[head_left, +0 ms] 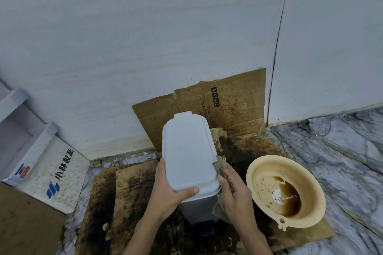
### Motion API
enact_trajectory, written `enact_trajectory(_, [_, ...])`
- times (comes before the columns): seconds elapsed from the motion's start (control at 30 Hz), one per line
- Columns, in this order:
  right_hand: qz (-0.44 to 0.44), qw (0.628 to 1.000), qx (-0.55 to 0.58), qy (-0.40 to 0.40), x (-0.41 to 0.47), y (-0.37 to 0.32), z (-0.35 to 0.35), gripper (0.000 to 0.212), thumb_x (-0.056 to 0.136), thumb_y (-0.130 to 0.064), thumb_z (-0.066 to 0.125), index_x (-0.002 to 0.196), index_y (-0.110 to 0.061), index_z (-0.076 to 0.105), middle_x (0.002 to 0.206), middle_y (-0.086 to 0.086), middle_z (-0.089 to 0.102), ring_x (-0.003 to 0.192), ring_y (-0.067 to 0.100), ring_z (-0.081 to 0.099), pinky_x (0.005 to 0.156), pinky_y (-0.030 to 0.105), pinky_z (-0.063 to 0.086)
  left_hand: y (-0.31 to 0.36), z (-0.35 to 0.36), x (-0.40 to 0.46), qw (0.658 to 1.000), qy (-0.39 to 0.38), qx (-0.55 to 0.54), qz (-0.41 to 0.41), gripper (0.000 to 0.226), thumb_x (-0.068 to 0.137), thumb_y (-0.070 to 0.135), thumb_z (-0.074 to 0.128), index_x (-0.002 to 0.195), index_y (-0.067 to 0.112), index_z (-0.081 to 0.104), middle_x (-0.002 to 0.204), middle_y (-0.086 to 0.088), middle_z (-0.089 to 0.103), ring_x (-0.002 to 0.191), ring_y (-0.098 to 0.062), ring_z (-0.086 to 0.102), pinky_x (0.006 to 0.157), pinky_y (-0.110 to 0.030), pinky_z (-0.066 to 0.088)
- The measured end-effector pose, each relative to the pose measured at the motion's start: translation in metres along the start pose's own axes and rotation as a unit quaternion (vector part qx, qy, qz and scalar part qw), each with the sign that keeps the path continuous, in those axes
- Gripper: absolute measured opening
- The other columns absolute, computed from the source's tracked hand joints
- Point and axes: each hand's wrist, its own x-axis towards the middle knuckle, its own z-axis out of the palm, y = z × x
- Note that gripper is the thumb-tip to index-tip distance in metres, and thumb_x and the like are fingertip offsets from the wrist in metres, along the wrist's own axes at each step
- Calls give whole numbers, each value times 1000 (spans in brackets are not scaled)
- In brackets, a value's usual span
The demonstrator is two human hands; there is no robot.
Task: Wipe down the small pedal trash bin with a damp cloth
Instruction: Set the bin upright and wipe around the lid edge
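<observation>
2 hands on bin (189, 151) | L hand (165, 190) grips lid | R hand (234, 188) clutches cloth (220, 164) | basin (286, 190) beside

Pale wall (124, 47) meets grey marbled floor (342, 151) under stained cardboard (238, 105) sheets.

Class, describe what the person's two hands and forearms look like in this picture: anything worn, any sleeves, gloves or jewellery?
Both the left hand and the right hand are bare: no gloves, rings, watch or bracelet show. The forearms are uncovered down to the picture's bottom edge, with no sleeve in view. Fingernails look short and unpainted.
</observation>
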Motion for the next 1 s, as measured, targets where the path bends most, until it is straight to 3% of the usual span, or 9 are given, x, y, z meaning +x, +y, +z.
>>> enact_trajectory(0.07, [-2, 1000, -7, -15, 8, 1, -1, 40, 98, -23, 57, 138, -23, 55, 144, -11, 51, 134, 0, 44, 113, 22, 35, -3, 2, -1, 1000, -7, 3, -1, 115, 54, 47, 101, 149, 36, 37, 143, 11, 54, 134, -14, 54, 108, -49, 50])
enact_trajectory(0.2, [8, 996, -23, -81, 48, -3, 0, 42, 100, -33, 51, 141, -23, 52, 145, -10, 52, 135, 5, 44, 115, 32, 35, -9, 1, -3, 1000, -20, 7, -1, 114, 62, 37, 100, 155, 31, 33, 149, 4, 54, 136, -19, 54, 108, -53, 49])
enact_trajectory(0.4, [9, 989, -35, -144, 107, -10, 3, 41, 101, -27, 51, 142, -21, 51, 146, -6, 50, 136, 11, 44, 116, 38, 34, -4, 2, -4, 1000, -31, -6, -1, 108, 67, 31, 99, 154, 35, 35, 149, 5, 55, 136, -15, 56, 107, -46, 49])
enact_trajectory(0.47, [21, 990, -16, -139, 107, -9, 4, 41, 101, -31, 50, 142, -26, 51, 146, -11, 49, 135, 6, 43, 115, 33, 34, -3, 3, -5, 999, -31, -19, 1, 107, 65, 34, 99, 151, 41, 36, 148, 10, 56, 134, -10, 56, 106, -42, 49])
enact_trajectory(0.6, [61, 990, 35, -121, 74, 0, -2, 34, 99, -44, 48, 132, -44, 57, 125, -21, 65, 113, 0, 61, 93, 27, 52, 0, 3, -8, 999, -27, -29, 2, 108, 63, 35, 100, 149, 45, 36, 146, 16, 57, 132, -4, 56, 105, -33, 51])
enact_trajectory(0.7, [91, 986, 80, -118, 50, 5, -2, 30, 97, -52, 42, 119, -52, 61, 111, -24, 69, 101, -4, 65, 79, 19, 52, 0, 3, -9, 999, -24, -29, 3, 109, 60, 39, 101, 148, 47, 36, 145, 18, 56, 131, -2, 56, 103, -31, 49])
enact_trajectory(0.8, [109, 981, 106, -123, 62, 9, 1, 36, 96, -53, 38, 123, -45, 61, 114, -18, 70, 106, 5, 66, 86, 30, 53, 1, 2, -7, 999, -24, -23, 9, 107, 60, 40, 101, 144, 54, 37, 143, 23, 56, 128, 4, 56, 95, -18, 51])
enact_trajectory(0.87, [114, 977, 120, -134, 83, 12, 4, 38, 97, -49, 41, 130, -41, 58, 123, -14, 67, 114, 10, 63, 95, 38, 52, 1, 2, -7, 999, -27, -23, 12, 108, 60, 40, 101, 146, 52, 38, 144, 21, 56, 128, 3, 57, 96, -21, 51])
enact_trajectory(1.0, [97, 983, 105, -119, 128, 13, 15, 35, 97, -39, 47, 129, -31, 56, 123, -6, 65, 114, 14, 62, 101, 48, 48, -2, 3, -5, 998, -53, -30, 23, 106, 66, 21, 99, 151, 42, 39, 146, 12, 57, 128, -2, 59, 93, -15, 54])
